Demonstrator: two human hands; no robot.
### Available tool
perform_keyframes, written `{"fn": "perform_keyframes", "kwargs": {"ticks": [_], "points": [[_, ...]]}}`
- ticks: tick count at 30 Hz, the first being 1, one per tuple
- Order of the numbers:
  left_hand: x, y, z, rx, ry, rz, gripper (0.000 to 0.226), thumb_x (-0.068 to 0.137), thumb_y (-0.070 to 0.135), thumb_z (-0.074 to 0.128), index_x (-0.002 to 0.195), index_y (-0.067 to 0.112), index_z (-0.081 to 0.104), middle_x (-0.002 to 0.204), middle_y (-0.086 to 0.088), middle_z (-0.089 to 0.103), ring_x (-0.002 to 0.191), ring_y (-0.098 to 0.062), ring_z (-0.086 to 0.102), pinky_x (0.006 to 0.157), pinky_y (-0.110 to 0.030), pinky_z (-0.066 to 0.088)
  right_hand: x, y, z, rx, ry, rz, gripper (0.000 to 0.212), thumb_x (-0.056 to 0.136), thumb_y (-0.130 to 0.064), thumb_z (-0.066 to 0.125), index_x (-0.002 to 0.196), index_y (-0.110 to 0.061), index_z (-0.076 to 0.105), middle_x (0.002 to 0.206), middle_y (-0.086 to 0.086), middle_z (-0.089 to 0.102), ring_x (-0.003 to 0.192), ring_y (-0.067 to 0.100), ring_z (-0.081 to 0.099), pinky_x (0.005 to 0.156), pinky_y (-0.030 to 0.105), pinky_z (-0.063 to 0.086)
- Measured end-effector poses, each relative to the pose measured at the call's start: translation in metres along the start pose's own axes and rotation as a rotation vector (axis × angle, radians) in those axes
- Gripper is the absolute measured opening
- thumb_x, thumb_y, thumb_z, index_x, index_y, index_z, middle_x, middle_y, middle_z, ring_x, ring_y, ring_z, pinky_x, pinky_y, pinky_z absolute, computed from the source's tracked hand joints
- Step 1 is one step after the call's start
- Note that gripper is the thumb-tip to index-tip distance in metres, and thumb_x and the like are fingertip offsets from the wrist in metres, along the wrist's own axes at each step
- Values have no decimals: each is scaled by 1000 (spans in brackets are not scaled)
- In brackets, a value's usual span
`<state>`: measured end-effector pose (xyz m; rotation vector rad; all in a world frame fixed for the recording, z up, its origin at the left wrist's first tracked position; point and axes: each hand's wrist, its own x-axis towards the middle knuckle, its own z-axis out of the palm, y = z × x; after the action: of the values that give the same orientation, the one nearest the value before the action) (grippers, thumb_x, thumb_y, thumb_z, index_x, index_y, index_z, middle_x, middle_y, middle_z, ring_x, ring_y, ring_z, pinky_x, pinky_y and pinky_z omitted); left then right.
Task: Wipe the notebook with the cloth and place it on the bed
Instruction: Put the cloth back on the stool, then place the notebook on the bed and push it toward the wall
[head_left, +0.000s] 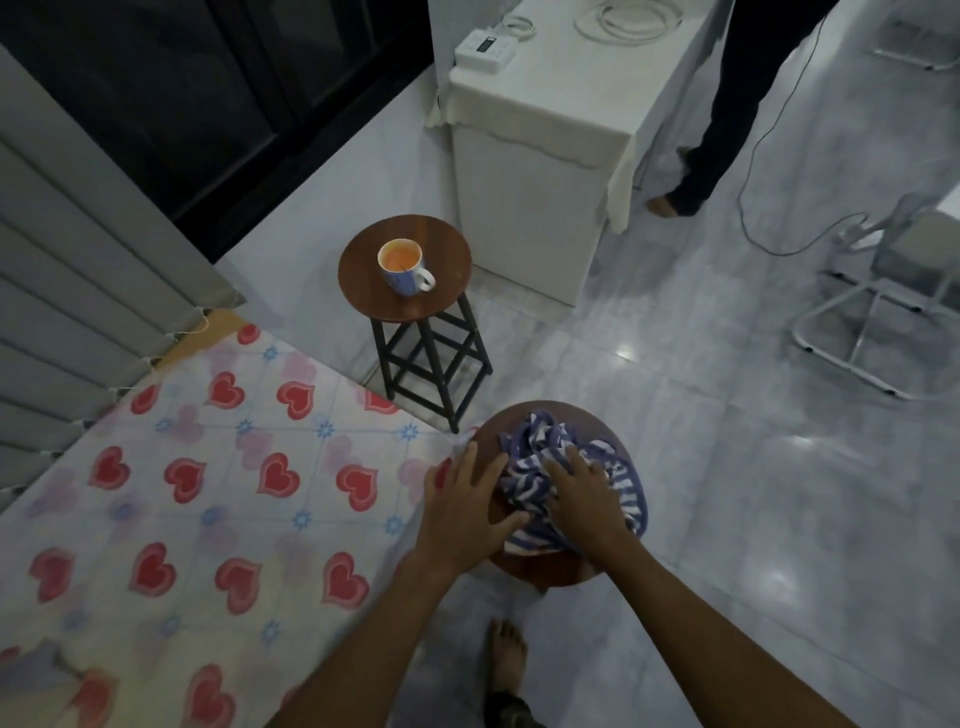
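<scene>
**Near round table** (548, 576), brown wooden top, is the reference for every position below.

**On the table.** A crumpled purple-and-white striped cloth (524, 475) covers most of the top. The person's right hand (587, 501) lies palm-down on the middle of the cloth. Its grip is spread, with straight fingers pressing the fabric. The left hand (467, 512) lies flat on the left part of the table, its grip also spread. Its thumb touches the cloth's edge and its fingertips point toward the far-left rim. Neither hand pinches anything. The notebook cannot be made out; cloth and hands hide whatever lies beneath them.

**Left of the table, just beside it.** The bed (208, 493) has a pale sheet printed with red hearts and small blue flowers.

**Beyond the table, apart from it.** A second round brown wooden table on black metal legs (415, 306) carries a white-and-blue mug (402, 266), orange inside. Its pattern shows no legible writing.

**Farther beyond.** A white cabinet draped in cream fabric (530, 171) bears a white box-shaped device with a dark display (480, 47). Its lettering is too small to read. A coiled white cable (623, 18) lies beside the device.

**Far right of the table.** A second person's legs in dark trousers (722, 104) stand near a white folding metal frame (872, 322).

**Nearest side of the table.** A bare foot (506, 660) rests on the glossy grey tiled floor (727, 467).
</scene>
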<state>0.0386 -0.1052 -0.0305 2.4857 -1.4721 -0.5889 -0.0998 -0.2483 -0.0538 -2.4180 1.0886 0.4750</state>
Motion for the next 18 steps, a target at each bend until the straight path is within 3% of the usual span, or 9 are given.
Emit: {"fn": "perform_keyframes", "kwargs": {"ticks": [3, 6, 9, 12, 14, 16, 18], "points": [[-5, -10, -13, 8, 68, -1, 88, 84, 83, 34, 157, 36, 20, 169, -5, 17, 155, -27, 13, 120, -58, 10, -7, -25, -19, -7, 68, -29, 53, 98, -40, 53, 149, -32, 41, 167, 7, 23, 147, 37, 32, 111, 57, 42], [-16, -25, -29, 4, 96, -68, 90, 84, 83, 29, 159, 36, 16, 169, -8, 15, 155, -29, 12, 121, -58, 9, -13, -61, -36, 20, 62, -163, 53, 101, -43, 50, 152, -33, 39, 166, 7, 27, 149, 34, 31, 114, 52, 40], [-35, -44, -46, 9, 148, -115, 88, 86, 84, 27, 159, 36, 16, 169, -6, 15, 155, -28, 15, 123, -57, 11, -18, -107, -46, -10, 58, -302, 55, 95, -42, 61, 147, -31, 43, 158, 1, 37, 147, 30, 37, 115, 51, 37], [-66, -71, -65, -54, 254, -227, 85, 87, 80, 35, 158, 34, 28, 168, -5, 23, 154, -28, 18, 123, -52, 2, -23, -156, -46, 2, 83, -388, 63, 98, -30, 61, 156, -28, 36, 162, 5, 35, 145, 32, 40, 117, 48, 37], [-94, -94, -75, -25, 358, -305, 83, 88, 77, 41, 155, 30, 38, 164, -7, 32, 152, -29, 28, 122, -56, 11, -25, -187, -36, -18, 119, -510, 60, 102, -33, 54, 158, -25, 34, 164, 7, 35, 148, 30, 37, 121, 42, 32], [-127, -120, -83, -11, 416, -410, 89, 85, 84, 30, 155, 29, 39, 163, -6, 35, 150, -27, 31, 120, -58, 20, -29, -222, -22, -76, 119, -637, 56, 106, -39, 43, 159, -24, 31, 165, 6, 34, 151, 23, 33, 123, 35, 26], [-166, -151, -86, -67, 419, -553, 98, 79, 91, 13, 157, 34, 29, 167, -3, 26, 154, -24, 23, 120, -58, 16, -42, -264, -5, -4, 93, -673, 56, 105, -42, 45, 157, -26, 34, 162, 1, 39, 147, 20, 39, 121, 32, 29]]}}
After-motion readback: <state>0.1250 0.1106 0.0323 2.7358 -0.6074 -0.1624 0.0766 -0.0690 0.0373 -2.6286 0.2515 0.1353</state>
